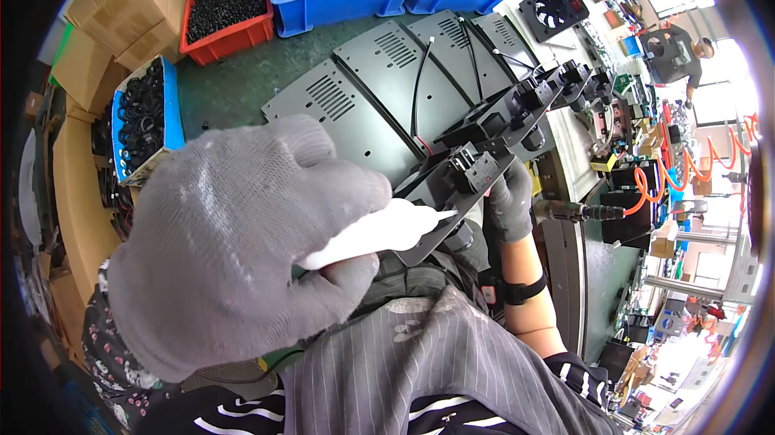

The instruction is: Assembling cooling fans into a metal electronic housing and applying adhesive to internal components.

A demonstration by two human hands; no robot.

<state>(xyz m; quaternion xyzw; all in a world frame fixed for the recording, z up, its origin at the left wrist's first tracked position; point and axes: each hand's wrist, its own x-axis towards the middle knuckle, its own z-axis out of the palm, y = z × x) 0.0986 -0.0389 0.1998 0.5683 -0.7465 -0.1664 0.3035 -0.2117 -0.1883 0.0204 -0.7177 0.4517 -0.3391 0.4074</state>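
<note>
My left hand [234, 241], in a grey knit glove, is wrapped round a white squeeze bottle [379, 233]. The bottle's thin nozzle points right, close to a black metal panel [428, 185] with a dark block-like fitting [475, 167] on it. At the panel's right end, my right hand [512, 202], also gloved, grips its edge; part of its fingers lies behind the panel. Beyond, several grey metal panels [323, 104] with vent slots overlap in a row, some with black cables [420, 80] lying across them.
Blue bins [339, 1] and a red bin [230, 43] of small black parts stand at the back. A blue-edged box [149, 116] of black rings is at left, near cardboard boxes [133, 3]. To the right are a power screwdriver [577, 211], orange coiled hose [646, 185] and another person [674, 52].
</note>
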